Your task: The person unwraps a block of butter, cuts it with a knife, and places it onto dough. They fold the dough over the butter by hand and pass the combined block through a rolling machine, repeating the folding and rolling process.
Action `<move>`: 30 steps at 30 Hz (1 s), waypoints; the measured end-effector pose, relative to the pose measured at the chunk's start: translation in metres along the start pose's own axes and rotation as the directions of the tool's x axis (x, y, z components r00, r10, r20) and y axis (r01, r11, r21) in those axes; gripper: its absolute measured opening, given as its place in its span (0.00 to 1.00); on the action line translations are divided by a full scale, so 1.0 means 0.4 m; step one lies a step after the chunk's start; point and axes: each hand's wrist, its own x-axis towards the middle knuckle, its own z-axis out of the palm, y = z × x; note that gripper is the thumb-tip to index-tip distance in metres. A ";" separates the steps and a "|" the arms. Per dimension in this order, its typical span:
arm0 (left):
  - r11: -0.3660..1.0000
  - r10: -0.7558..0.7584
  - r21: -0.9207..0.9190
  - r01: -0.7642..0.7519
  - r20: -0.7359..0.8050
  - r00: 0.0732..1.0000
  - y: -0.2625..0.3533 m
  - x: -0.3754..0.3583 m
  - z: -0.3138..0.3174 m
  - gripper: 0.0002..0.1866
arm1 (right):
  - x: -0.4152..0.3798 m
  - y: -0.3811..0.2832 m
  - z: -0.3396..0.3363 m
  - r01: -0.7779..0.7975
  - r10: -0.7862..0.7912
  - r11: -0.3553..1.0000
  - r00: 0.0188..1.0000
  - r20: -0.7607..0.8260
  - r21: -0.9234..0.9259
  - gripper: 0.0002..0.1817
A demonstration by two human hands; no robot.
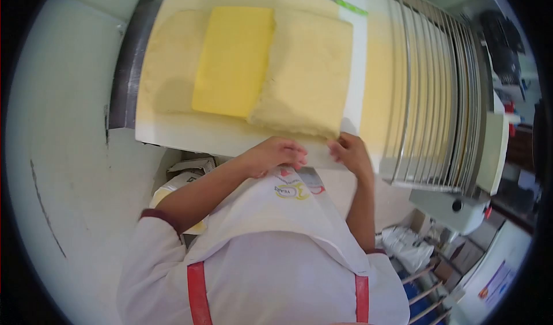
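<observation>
A wide slab of pale dough [173, 65] lies on the white belt [190, 133] of a dough sheeter. A flat yellow butter block [233, 60] rests on its middle. The dough's right flap [308, 71] is folded over the butter's right side. My left hand [276, 153] is curled at the near edge of the belt, just below the folded flap, holding nothing. At the flap's near right corner sits my right hand [350, 151], fingers bent against the dough edge.
A metal wire guard [432, 89] stands to the right over the sheeter's rollers. A knife with a green handle [340, 1] lies at the far edge. Bags and boxes [190, 169] sit on the floor under the machine; a rack [426, 279] is at lower right.
</observation>
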 end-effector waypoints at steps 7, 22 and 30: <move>0.809 0.463 0.313 -0.497 -0.860 0.213 0.061 -0.344 -0.535 0.19 | 0.144 -0.343 -0.125 0.393 -0.572 0.776 0.768 -0.288 -0.493 0.14; 0.969 0.210 0.245 -0.001 -0.829 0.518 0.222 -0.307 -0.838 0.31 | 0.806 -0.942 0.795 0.712 -0.296 0.410 0.695 0.656 -0.569 0.34; 0.900 0.264 0.035 -0.434 -0.837 0.480 0.179 -0.306 -0.777 0.20 | 0.858 -0.911 0.833 0.922 -0.524 0.203 0.386 0.760 -0.328 0.28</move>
